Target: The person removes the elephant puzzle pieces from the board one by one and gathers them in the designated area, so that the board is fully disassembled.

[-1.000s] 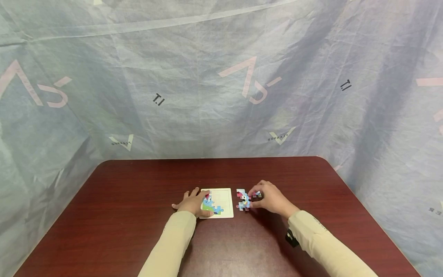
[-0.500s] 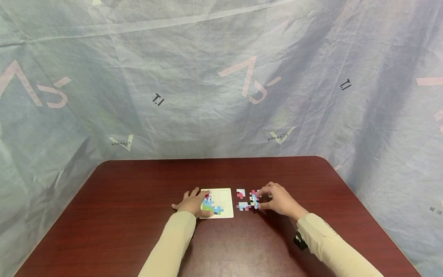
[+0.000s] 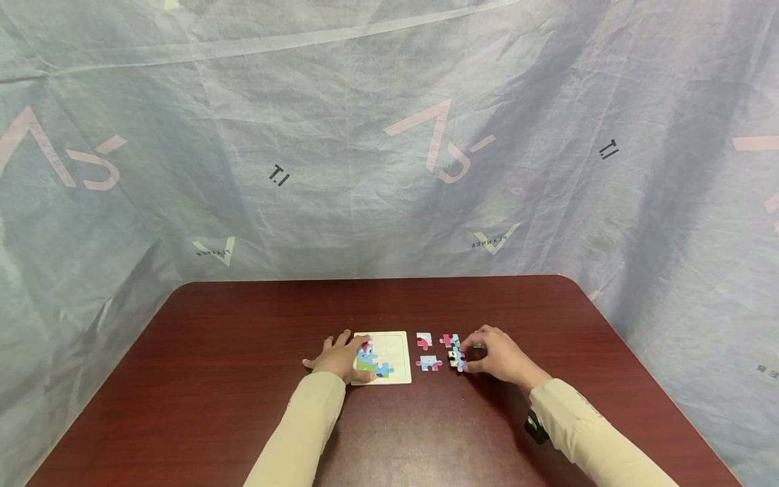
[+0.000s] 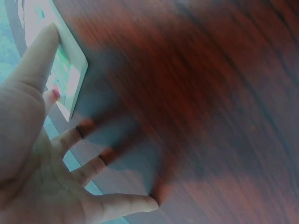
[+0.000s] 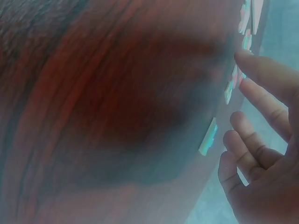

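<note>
A pale square puzzle tray [image 3: 398, 358] lies on the table, with joined blue and green puzzle pieces [image 3: 368, 365] along its left side and bottom. Resting on the tray's left edge is my left hand [image 3: 335, 357], its fingers spread and its thumb and index finger on the tray. In the left wrist view, the left thumb [image 4: 39, 56] lies straight over the tray rim [image 4: 77, 77]. To the right of the tray, my right hand [image 3: 502, 358] pinches a blue and white puzzle piece [image 3: 456, 358] between thumb and index finger, low at the table.
Loose puzzle pieces lie between tray and right hand: a pink and white one [image 3: 424, 340], a light blue one [image 3: 429, 363] and a pink one [image 3: 449, 340]. Another piece [image 5: 209, 136] lies beneath the right hand's fingers. A grey cloth [image 3: 365, 169] hangs behind the table [image 3: 274, 311].
My right hand has moved right and slightly nearer with the blue and white puzzle piece, away from the pink and light blue pieces. The left hand and tray have stayed put.
</note>
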`<state>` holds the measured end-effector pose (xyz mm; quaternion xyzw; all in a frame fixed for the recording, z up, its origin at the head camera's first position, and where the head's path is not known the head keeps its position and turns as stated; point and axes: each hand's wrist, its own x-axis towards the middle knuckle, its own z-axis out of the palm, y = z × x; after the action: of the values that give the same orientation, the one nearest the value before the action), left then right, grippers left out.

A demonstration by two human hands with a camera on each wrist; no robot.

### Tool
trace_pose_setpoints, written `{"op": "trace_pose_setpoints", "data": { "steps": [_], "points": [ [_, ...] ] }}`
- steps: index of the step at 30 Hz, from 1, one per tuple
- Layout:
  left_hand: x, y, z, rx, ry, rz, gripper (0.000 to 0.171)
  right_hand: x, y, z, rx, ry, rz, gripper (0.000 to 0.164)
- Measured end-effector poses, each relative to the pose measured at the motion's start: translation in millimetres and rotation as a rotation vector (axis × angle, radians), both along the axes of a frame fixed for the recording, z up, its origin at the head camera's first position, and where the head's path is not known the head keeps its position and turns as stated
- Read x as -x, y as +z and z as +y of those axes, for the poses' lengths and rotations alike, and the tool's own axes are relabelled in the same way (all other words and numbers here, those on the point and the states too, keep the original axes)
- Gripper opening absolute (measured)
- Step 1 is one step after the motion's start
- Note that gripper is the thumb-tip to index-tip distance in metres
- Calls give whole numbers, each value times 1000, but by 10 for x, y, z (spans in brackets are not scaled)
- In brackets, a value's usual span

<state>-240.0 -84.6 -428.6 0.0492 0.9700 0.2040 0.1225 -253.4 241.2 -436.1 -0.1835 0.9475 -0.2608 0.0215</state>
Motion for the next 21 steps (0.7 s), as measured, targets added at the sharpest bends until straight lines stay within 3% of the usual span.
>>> {"op": "trace_pose_setpoints", "data": {
  "steps": [7,21],
  "points": [
    [-16,51,5,-1,-1,-6,76,-7,-38,20,9,7,2,20],
    [-14,39,6,7,5,0,76,-18,-45,5,27,31,-30,21]
  ]
}}
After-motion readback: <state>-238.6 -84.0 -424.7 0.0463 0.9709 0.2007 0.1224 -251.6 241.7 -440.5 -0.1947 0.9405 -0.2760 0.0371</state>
